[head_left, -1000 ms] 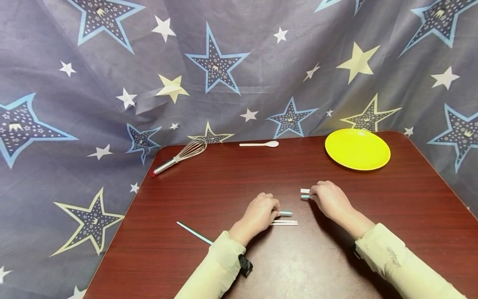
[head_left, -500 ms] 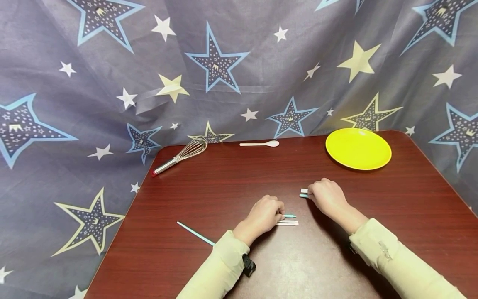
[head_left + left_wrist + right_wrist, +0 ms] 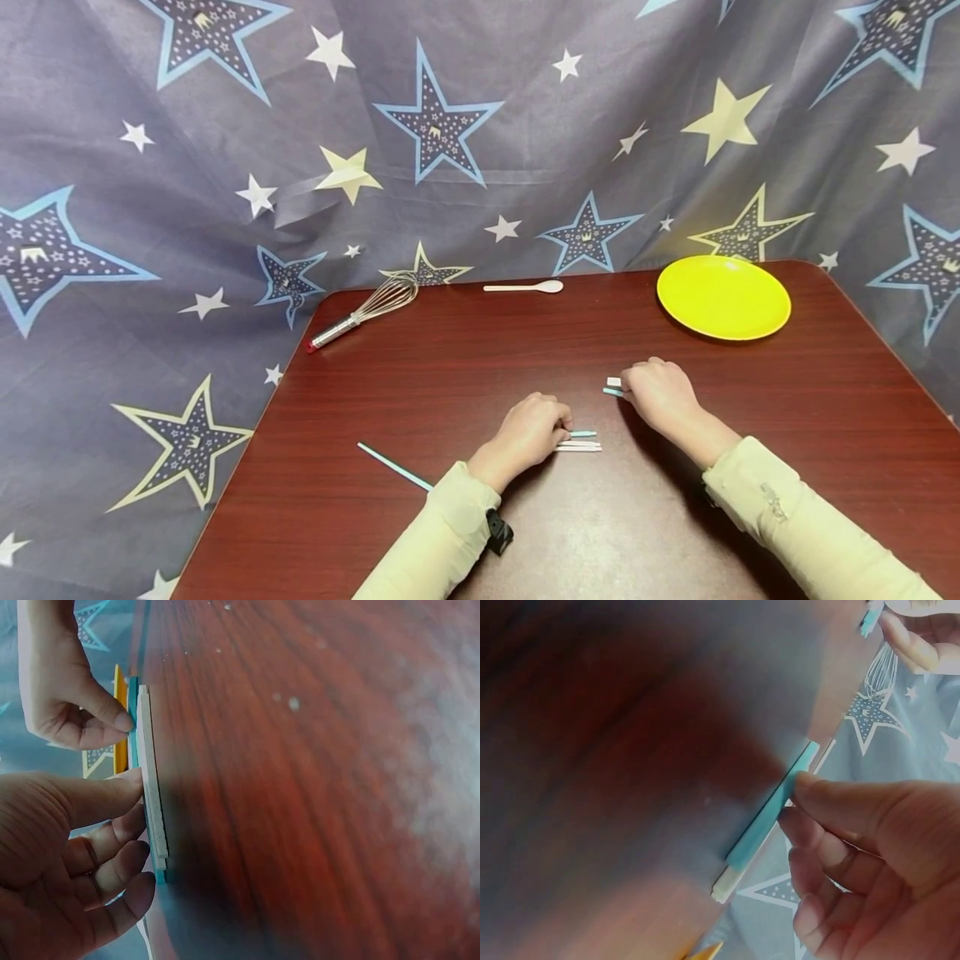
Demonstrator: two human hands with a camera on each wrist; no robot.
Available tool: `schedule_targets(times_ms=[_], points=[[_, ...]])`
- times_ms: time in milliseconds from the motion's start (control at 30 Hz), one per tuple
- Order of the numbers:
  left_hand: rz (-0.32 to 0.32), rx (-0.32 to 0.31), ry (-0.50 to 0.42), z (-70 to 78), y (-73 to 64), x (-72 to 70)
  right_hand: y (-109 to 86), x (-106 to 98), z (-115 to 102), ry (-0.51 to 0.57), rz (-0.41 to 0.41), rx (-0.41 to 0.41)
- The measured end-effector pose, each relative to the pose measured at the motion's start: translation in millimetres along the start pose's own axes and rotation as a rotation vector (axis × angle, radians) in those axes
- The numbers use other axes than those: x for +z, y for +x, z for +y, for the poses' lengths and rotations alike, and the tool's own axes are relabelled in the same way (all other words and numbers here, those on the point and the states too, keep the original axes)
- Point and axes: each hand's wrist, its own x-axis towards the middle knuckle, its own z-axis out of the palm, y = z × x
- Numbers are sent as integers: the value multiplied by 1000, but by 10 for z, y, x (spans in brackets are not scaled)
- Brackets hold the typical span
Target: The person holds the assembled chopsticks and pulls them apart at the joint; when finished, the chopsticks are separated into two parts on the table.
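My left hand (image 3: 527, 435) bends over several thin sticks near the table's middle. Its thumb and fingers pinch a blue stick (image 3: 582, 434), whose end sticks out to the right. Close along the near side lie white sticks (image 3: 579, 447), partly under the hand; the white stick (image 3: 154, 772) and blue one run side by side in the left wrist view. Farther right and back, my right hand (image 3: 662, 396) pinches another blue stick (image 3: 769, 814) between thumb and index finger. A white stick (image 3: 726, 883) lies just behind that one. The right palm hides most of both from the head camera.
Left of my left forearm lies a separate blue stick (image 3: 393, 465), its near end covered by the sleeve. Along the back are a whisk (image 3: 367, 308), a pale spoon (image 3: 525, 287) and a yellow plate (image 3: 723, 297). Behind the table (image 3: 450, 358) hangs a star-patterned curtain (image 3: 480, 208).
My left hand has shifted slightly right, sliding the blue stick toward the white ones and rightward. My right hand has barely moved. The last half second shows almost no motion.
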Motion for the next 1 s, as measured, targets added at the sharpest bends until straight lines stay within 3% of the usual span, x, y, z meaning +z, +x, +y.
schedule_targets(times_ms=[1000], points=[[-10,91,3,15,-82,-15,50,65,66,-91,72,-56]])
